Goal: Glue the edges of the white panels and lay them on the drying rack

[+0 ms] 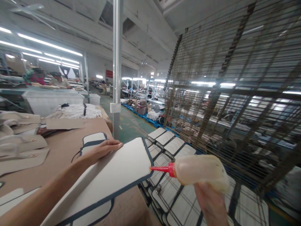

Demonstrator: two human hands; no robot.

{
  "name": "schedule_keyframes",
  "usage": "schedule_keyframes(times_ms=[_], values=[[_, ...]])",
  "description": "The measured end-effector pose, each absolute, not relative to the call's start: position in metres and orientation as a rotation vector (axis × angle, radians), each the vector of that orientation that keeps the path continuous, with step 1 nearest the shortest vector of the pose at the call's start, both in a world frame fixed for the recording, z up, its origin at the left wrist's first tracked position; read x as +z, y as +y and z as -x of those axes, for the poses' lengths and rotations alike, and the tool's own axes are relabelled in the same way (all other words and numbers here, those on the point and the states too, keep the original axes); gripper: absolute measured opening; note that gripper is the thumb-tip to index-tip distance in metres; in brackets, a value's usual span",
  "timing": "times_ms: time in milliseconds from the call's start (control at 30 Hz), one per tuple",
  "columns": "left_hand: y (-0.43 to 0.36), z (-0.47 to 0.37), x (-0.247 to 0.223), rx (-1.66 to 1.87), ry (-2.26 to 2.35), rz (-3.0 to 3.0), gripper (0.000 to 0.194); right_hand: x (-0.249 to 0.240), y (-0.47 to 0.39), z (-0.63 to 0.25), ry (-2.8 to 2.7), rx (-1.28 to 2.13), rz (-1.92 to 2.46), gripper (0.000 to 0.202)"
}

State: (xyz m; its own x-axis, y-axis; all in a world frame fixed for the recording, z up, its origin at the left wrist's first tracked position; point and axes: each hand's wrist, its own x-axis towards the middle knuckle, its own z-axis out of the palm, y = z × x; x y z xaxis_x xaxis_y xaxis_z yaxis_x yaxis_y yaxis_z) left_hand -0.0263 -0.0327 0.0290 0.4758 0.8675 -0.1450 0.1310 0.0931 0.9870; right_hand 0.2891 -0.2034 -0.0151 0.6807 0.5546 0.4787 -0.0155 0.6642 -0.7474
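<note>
A large cream panel with a dark edge band (127,169) slants across the front of the view. My left hand (109,148) is closed on its upper edge, with the thumb side hidden. In my right hand (210,199) is a cloudy, soft squeeze bottle (199,171), lying sideways with its side dented. Its red nozzle (161,169) points left, the tip at the panel's right edge by the rounded corner. Whether the tip touches the panel I cannot tell. Behind my left hand lies another dark-edged cream piece (94,137) on the brown table (130,204).
Several cream panels (174,145) rest on wire shelves at the right, below raised wire racks (211,78). A metal post (117,62) with a socket box stands ahead. Beige bag pieces (25,141), white strips (91,110) and a plastic tub (54,100) are at the left, with people beyond.
</note>
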Motion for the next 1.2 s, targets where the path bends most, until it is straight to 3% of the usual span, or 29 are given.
schedule_keyframes(times_ms=[233, 533, 1200], values=[[-0.036, 0.013, 0.014, 0.825, 0.96, -1.211, 0.052, -0.006, -0.2, -0.28, -0.766, 0.252, 0.775, 0.058], [-0.036, 0.006, -0.005, 0.825, 0.921, -1.165, 0.055, 0.013, -0.186, -0.281, -0.739, 0.294, 0.713, 0.056], [-0.042, 0.009, -0.012, 0.815, 0.883, -1.042, 0.054, 0.006, -0.158, -0.279, -0.782, 0.371, 0.716, 0.059]])
